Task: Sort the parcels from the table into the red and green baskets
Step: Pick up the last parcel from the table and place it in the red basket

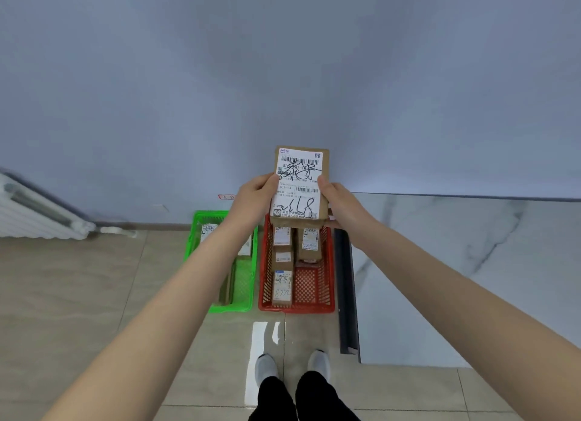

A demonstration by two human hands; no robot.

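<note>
Two hands: the left hand [256, 197] and right hand [341, 200] each grip one side edge of the cardboard parcel [325, 166], thumbs pressed on its front and fingers curled behind.
Parcel position: upright in the air with its front towards the camera, above the far end of the red basket [295, 309], touching neither basket nor table.
Shipping label [298, 184]: printed barcodes, marker characters across the top and handwritten digits at the bottom, all facing the reader.
Red basket: on the floor tiles just beside the marble table [471, 279]; it holds several labelled boxes [282, 287], with bare mesh at its near right corner.
Green basket [231, 309]: just left of the red one; its parcels [208, 230] are partly hidden by the left forearm.
Step in hand: probably reading the label to pick a basket.
Doing it well: go by the marker writing. The nearest box in the red basket seems to carry similar characters, which points to red, though that is uncertain.
Placement: lower the parcel label-up onto the bare mesh and let go only once it rests there.
Risk: if dropped on the stacked boxes, it could slide or tip over the rim.
</note>
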